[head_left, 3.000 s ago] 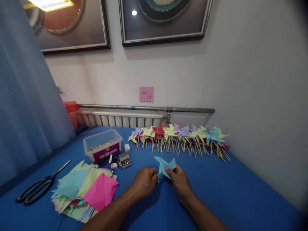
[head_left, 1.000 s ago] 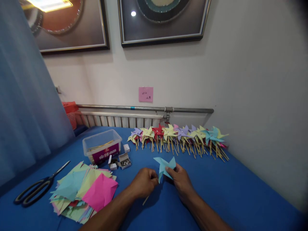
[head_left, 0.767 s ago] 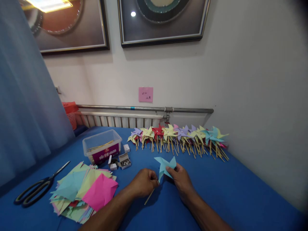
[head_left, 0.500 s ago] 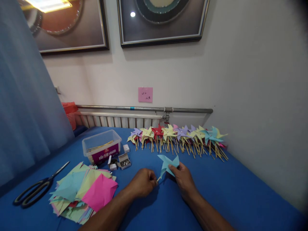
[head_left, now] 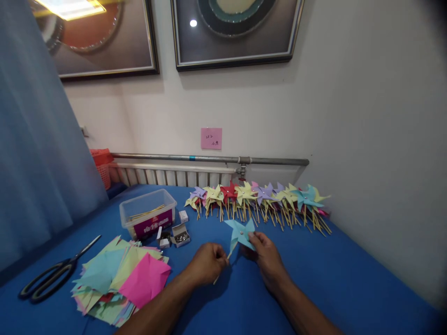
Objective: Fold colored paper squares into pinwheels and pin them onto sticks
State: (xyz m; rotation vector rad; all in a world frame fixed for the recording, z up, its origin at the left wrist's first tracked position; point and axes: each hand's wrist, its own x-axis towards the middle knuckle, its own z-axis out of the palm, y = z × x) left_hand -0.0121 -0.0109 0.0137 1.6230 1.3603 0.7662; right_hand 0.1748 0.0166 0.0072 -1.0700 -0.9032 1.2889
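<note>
Taking the light-blue pinwheel (head_left: 236, 237) as the centre of a clock with 12 pointing toward the wall, the left hand (head_left: 209, 263) is at 8 o'clock, its grip curled closed around a thin stick (head_left: 215, 280) whose lower end pokes out below the fist. The right hand (head_left: 268, 258) is at 4 o'clock, its grip pinched on a blade edge, thumb in front, with the fingers mostly hidden behind. The pinwheel is up between the two hands, its face toward the person and a metal pin (head_left: 241, 232) at its middle. The step in hand looks to be joining head to stick, or checking that join; the blades hide whether the pin has bitten. The next move seems to call for a steady left grip and light right-hand pressure that spares the folds. Boxes of pins (head_left: 181, 236) sit at 9 o'clock on the blue worktop (head_left: 331, 279), and finished-looking pinwheels (head_left: 244, 191) lie around 12 to 2 o'clock.
</note>
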